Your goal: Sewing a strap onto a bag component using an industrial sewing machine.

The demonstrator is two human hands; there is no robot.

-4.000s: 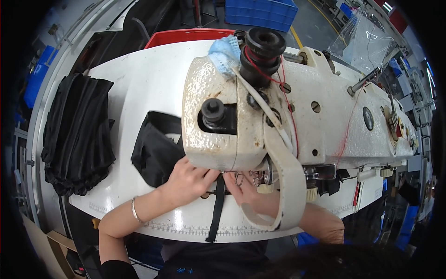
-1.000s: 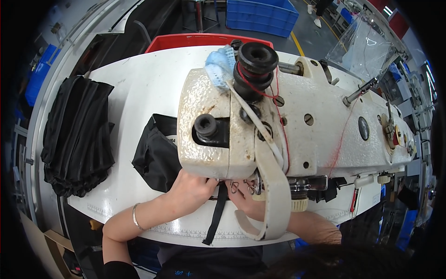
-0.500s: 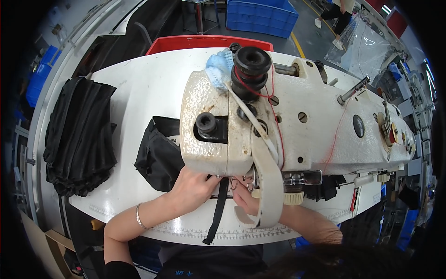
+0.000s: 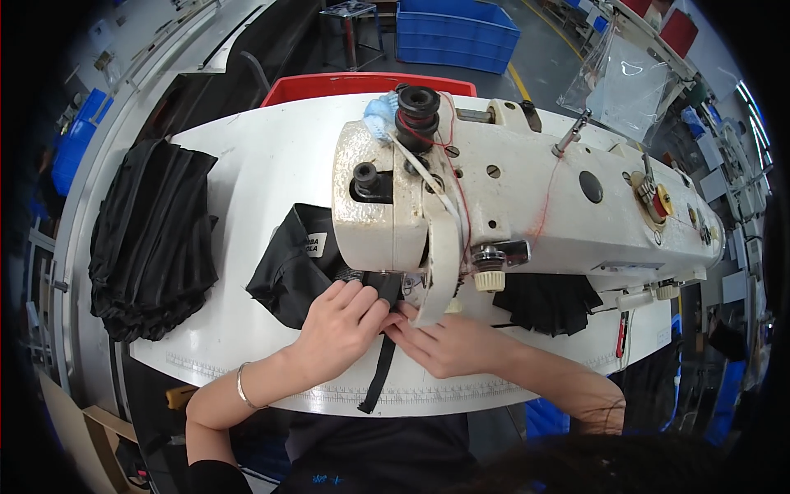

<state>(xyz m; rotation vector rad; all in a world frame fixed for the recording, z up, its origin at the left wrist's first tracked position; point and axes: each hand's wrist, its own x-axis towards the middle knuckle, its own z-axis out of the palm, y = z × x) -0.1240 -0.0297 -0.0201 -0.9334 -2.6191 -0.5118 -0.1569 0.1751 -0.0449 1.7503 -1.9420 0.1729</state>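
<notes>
Beneath the head of a white sewing machine [image 4: 387,218], my two hands meet at a black fabric piece [image 4: 284,276] with a white label. My left hand [image 4: 341,329] is closed, its fingers bent over the fabric's edge just in front of the needle area. Close against it, my right hand [image 4: 440,342] is closed with thumb and fingers pinching at the black strap [image 4: 380,375]. The strap's loose end hangs toward me over the table edge markings. The fingertips partly hide the spot where strap and fabric meet.
A pleated stack of black fabric [image 4: 152,239] lies on the white table [image 4: 239,165] at left. More black fabric [image 4: 547,303] sits under the machine arm, near a red-handled tool [image 4: 623,333]. Behind the table are a red bin [image 4: 370,85] and a blue crate [image 4: 457,37].
My right hand has come out from behind the machine's white guard and now touches my left hand. My left fingers have shifted onto the fabric. The whole view has also shifted slightly.
</notes>
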